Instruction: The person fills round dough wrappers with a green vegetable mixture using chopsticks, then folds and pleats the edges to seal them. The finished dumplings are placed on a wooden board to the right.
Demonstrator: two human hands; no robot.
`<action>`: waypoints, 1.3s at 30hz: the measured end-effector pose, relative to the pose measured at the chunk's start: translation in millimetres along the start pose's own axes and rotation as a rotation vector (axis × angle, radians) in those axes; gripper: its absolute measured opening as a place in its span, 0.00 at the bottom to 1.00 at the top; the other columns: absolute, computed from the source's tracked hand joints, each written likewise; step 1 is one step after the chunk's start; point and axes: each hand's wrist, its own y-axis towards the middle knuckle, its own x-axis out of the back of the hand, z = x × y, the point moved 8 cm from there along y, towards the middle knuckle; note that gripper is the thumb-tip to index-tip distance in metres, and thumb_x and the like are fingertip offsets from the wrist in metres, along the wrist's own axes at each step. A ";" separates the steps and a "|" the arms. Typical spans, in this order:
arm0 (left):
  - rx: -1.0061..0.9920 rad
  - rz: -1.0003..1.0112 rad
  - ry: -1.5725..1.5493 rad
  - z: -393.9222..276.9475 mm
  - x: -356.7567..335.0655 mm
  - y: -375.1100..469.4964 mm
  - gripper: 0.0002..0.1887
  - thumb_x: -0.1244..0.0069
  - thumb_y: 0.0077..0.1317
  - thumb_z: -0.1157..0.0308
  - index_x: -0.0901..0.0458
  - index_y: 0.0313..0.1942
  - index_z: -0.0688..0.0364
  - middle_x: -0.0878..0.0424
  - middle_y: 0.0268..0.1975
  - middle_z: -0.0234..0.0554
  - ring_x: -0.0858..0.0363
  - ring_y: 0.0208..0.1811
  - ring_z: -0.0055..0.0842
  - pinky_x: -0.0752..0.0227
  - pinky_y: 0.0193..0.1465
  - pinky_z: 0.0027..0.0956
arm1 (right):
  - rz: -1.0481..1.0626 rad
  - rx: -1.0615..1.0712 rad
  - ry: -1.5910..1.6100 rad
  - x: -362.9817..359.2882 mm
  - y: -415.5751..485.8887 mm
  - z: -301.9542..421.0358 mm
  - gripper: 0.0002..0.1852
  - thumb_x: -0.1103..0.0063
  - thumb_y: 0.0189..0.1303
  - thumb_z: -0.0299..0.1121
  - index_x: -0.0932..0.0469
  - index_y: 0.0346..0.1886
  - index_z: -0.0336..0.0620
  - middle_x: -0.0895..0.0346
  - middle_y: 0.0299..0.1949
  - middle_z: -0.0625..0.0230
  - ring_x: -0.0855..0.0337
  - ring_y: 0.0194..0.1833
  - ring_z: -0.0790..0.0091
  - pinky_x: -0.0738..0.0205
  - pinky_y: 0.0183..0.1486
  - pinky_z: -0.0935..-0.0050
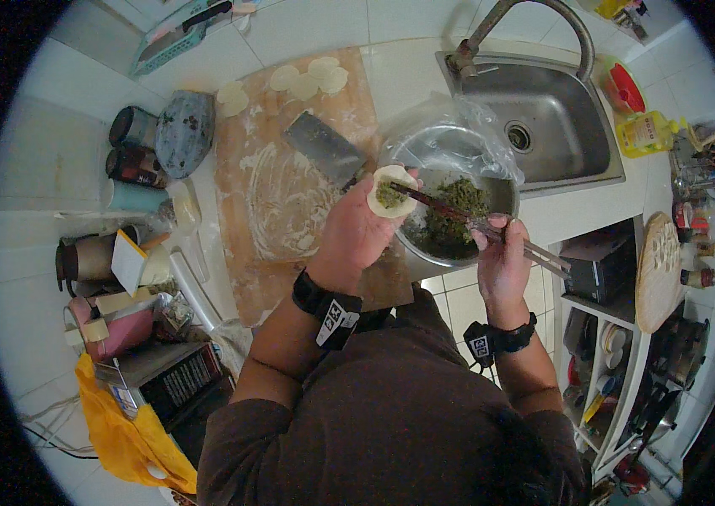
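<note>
My left hand (357, 228) cradles a round dough wrapper (378, 203), palm up. Green minced filling (390, 195) sits in the middle of the wrapper. Between the fingers of my right hand (504, 265) is a pair of dark chopsticks (433, 203), whose tips touch that filling. Beneath the chopsticks, a metal bowl (512, 202) holds more chopped green filling (458, 196). A clear plastic bag (490, 136) drapes over the bowl's far side. Left of it lies a floured wooden board (237, 240) with a cleaver (326, 147) on it.
Several flat dough rounds (304, 85) lie at the board's far edge. A wax gourd (185, 133) and jars (133, 166) stand left of the board. Behind the bowl is a steel sink (560, 183) with a faucet (585, 50). A round tray of dumplings (655, 291) sits at right.
</note>
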 end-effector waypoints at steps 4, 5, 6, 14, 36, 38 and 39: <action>0.066 -0.005 -0.093 2.7 -2.4 -0.4 0.20 0.63 0.69 0.68 0.35 0.55 0.74 0.30 0.57 0.61 0.32 0.60 0.46 0.39 0.65 0.42 | 0.076 -0.022 -0.081 -7.4 0.3 -3.5 0.13 0.59 0.70 0.37 0.27 0.39 0.38 0.26 0.41 0.64 0.23 0.42 0.67 0.25 0.46 0.69; 0.074 0.021 -0.103 2.9 -6.0 -1.4 0.20 0.63 0.69 0.68 0.36 0.56 0.74 0.31 0.57 0.60 0.33 0.61 0.46 0.39 0.66 0.41 | 0.088 -0.051 -0.098 -8.7 0.7 -7.9 0.13 0.58 0.70 0.37 0.27 0.39 0.38 0.27 0.41 0.63 0.23 0.43 0.67 0.25 0.46 0.69; 0.086 0.012 -0.130 3.7 -7.1 -3.1 0.20 0.63 0.69 0.68 0.36 0.56 0.73 0.31 0.58 0.60 0.33 0.61 0.45 0.40 0.66 0.41 | 0.060 -0.053 -0.114 -5.3 -0.1 -7.3 0.12 0.57 0.70 0.36 0.27 0.39 0.37 0.27 0.41 0.62 0.23 0.43 0.66 0.24 0.46 0.67; -0.017 0.064 0.238 -0.6 -13.0 -3.8 0.20 0.70 0.73 0.67 0.38 0.56 0.75 0.32 0.58 0.57 0.34 0.61 0.43 0.43 0.68 0.42 | 0.060 0.045 -0.141 2.5 0.6 0.9 0.12 0.58 0.70 0.36 0.27 0.39 0.37 0.27 0.40 0.62 0.23 0.42 0.66 0.24 0.45 0.66; 0.107 -0.001 -0.116 10.3 -11.9 -6.5 0.18 0.60 0.69 0.66 0.31 0.53 0.71 0.27 0.56 0.52 0.32 0.61 0.39 0.40 0.67 0.38 | 0.005 0.026 -0.043 3.2 -0.1 -6.4 0.14 0.59 0.70 0.39 0.27 0.39 0.39 0.27 0.41 0.64 0.24 0.43 0.67 0.27 0.47 0.68; -0.162 0.097 0.745 -6.2 -29.5 -13.3 0.19 0.56 0.67 0.64 0.29 0.53 0.67 0.23 0.53 0.44 0.28 0.58 0.33 0.36 0.63 0.33 | 0.024 0.040 -0.023 6.2 -1.6 -1.8 0.13 0.59 0.70 0.38 0.27 0.39 0.39 0.27 0.41 0.64 0.24 0.43 0.67 0.27 0.47 0.68; -0.267 0.113 1.078 -9.3 -39.5 -17.9 0.19 0.54 0.67 0.63 0.28 0.53 0.65 0.21 0.51 0.41 0.26 0.56 0.30 0.35 0.61 0.31 | 0.036 0.053 0.022 7.3 -2.4 0.4 0.13 0.58 0.70 0.38 0.27 0.40 0.39 0.27 0.41 0.64 0.24 0.44 0.67 0.27 0.47 0.68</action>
